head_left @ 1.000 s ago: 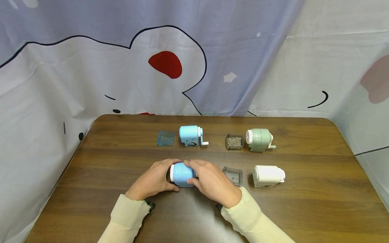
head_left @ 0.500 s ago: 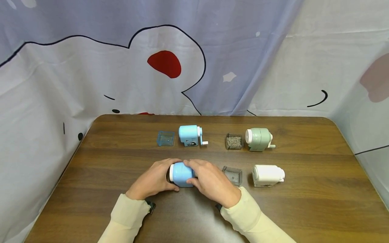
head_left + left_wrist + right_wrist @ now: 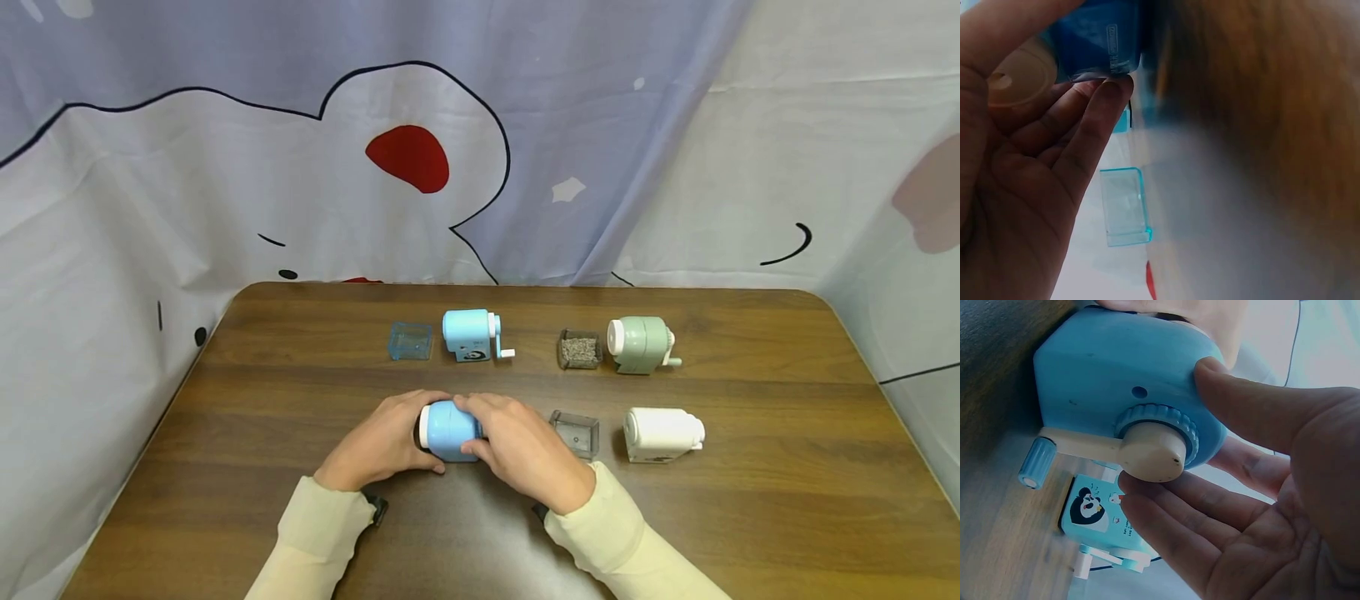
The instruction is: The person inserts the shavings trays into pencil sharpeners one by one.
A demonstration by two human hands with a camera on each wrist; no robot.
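Both of my hands hold a blue crank pencil sharpener (image 3: 452, 431) low at the middle of the wooden table. In the head view its white round front faces left, where my left hand (image 3: 386, 442) grips it between thumb and fingers. My right hand (image 3: 525, 454) holds the back end, thumb and fingers bent around the body. The right wrist view shows the cream crank arm (image 3: 1085, 445) with its blue knob (image 3: 1038, 464), reaching down toward the tabletop. In the left wrist view, left fingertips touch the sharpener's lower edge.
Behind stand a light-blue sharpener (image 3: 467, 335) and a clear blue drawer (image 3: 410, 342). To their right are a grey drawer holding shavings (image 3: 579, 351) and a green sharpener (image 3: 640, 346). A clear grey drawer (image 3: 576, 437) and a white sharpener (image 3: 663, 435) sit right of my hands.
My left hand and forearm have shifted very slightly to the right. The sharpener and my right hand look the same.
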